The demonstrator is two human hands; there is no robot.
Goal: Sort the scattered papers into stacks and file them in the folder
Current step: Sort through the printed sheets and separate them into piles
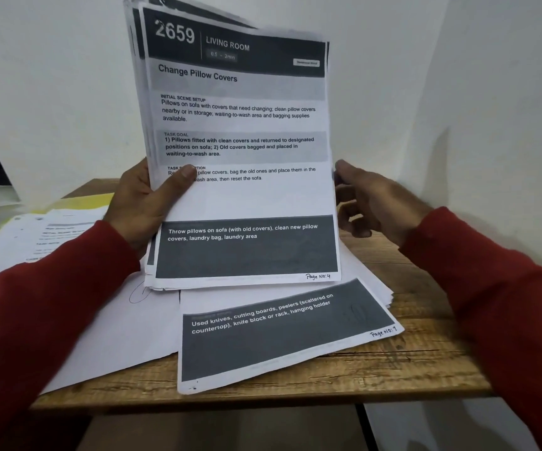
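Observation:
A stack of printed papers stands upright in front of me, its top sheet headed "Change Pillow Covers" and marked page 4. My left hand grips the stack's left edge, thumb pressed on the front. Just off the stack's right edge my right hand hovers with relaxed fingers, holding nothing. Below the stack, loose sheets lie spread on the wooden table, the nearest marked page 7. A yellow folder lies at the back left under other papers.
More printed sheets cover the table's left side. White walls meet in a corner behind and to the right. The table's front edge runs across the lower view, with floor beneath.

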